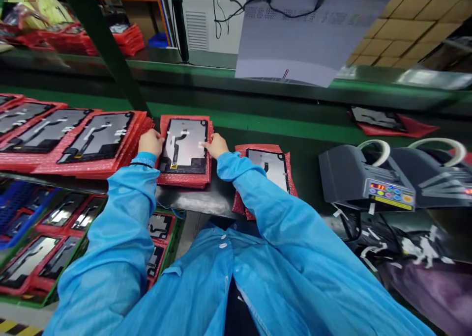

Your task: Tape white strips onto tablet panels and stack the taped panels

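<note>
A dark display panel point(184, 147) with a grey back and flex cable lies on top of a stack of red bubble-wrap sheets point(184, 179) at the bench edge. My left hand point(150, 142) grips its left edge, fingers curled. My right hand point(214, 145) pinches its right edge. Both arms wear blue sleeves. A second panel point(271, 168) lies on red wrap just right of my right arm.
Rows of panels on red wrap point(73, 139) fill the left of the bench, with more in trays point(55, 238) below. Two grey tape dispensers point(368, 179) stand at the right. A green conveyor point(258, 122) runs behind. Another person point(33, 7) sits far left.
</note>
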`<state>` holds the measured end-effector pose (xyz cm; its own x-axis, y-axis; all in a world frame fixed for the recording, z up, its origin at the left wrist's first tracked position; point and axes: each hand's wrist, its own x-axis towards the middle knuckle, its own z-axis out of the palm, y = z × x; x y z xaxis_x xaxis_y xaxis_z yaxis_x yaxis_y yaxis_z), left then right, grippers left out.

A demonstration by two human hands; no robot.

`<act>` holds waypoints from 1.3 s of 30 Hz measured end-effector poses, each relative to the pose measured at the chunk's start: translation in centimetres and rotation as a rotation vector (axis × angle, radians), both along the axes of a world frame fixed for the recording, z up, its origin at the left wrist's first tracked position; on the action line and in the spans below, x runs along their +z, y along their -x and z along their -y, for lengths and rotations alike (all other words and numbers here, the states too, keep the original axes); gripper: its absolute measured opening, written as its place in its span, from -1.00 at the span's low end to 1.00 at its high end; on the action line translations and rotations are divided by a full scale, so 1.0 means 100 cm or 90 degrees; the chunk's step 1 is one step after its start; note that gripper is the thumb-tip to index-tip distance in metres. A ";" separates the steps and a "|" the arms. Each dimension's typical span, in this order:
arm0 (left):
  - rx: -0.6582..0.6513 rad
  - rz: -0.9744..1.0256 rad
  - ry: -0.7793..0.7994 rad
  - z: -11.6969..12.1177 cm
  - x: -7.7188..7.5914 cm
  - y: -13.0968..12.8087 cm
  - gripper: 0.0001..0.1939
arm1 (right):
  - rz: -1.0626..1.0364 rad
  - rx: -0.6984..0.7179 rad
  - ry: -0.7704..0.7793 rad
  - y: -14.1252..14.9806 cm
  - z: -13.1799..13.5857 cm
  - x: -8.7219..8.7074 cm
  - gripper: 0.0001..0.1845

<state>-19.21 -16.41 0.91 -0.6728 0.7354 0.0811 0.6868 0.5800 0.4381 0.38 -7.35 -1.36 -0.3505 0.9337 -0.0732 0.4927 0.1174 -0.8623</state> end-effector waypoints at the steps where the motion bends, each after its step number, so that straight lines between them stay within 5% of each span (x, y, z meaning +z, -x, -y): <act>1: -0.007 0.000 0.043 -0.001 -0.006 0.003 -0.85 | 0.045 0.009 -0.033 0.000 0.002 -0.003 -0.81; 5: -0.076 -0.135 0.025 0.001 -0.012 -0.026 -0.68 | -0.003 0.106 -0.017 -0.059 0.031 -0.012 -0.85; 9: -0.413 -0.225 -0.017 -0.004 -0.005 -0.098 -0.62 | -0.168 0.110 0.171 -0.160 0.082 -0.022 -0.66; 11: -0.556 -0.234 0.038 -0.007 -0.009 -0.131 -0.58 | -0.198 -0.001 0.215 -0.211 0.105 -0.028 -0.57; 14: -0.614 -0.264 0.139 -0.008 -0.025 -0.149 -0.56 | -0.235 -0.273 0.157 -0.288 0.127 -0.039 -0.51; 17: -0.613 -0.282 0.192 -0.006 -0.040 -0.134 -0.59 | -0.312 -0.548 0.014 -0.350 0.135 -0.047 -0.47; 20: -0.627 -0.301 0.165 -0.012 -0.047 -0.114 -0.66 | -0.362 -0.674 -0.038 -0.384 0.128 -0.049 -0.47; 24: -0.640 -0.282 0.124 -0.022 -0.037 -0.133 -0.79 | -0.368 -0.689 -0.031 -0.393 0.103 -0.046 -0.52; 29: -0.804 -0.148 -0.013 -0.040 -0.037 -0.205 -0.70 | -0.273 -0.655 -0.243 -0.375 0.098 -0.037 -0.58; 35: -0.901 -0.033 -0.033 -0.072 -0.075 -0.233 -0.66 | -0.069 -0.235 -0.149 -0.310 0.064 -0.021 -0.73; 39: -0.899 -0.054 -0.004 -0.075 -0.086 -0.233 -0.58 | 0.080 -0.085 -0.109 -0.258 0.011 -0.030 -0.86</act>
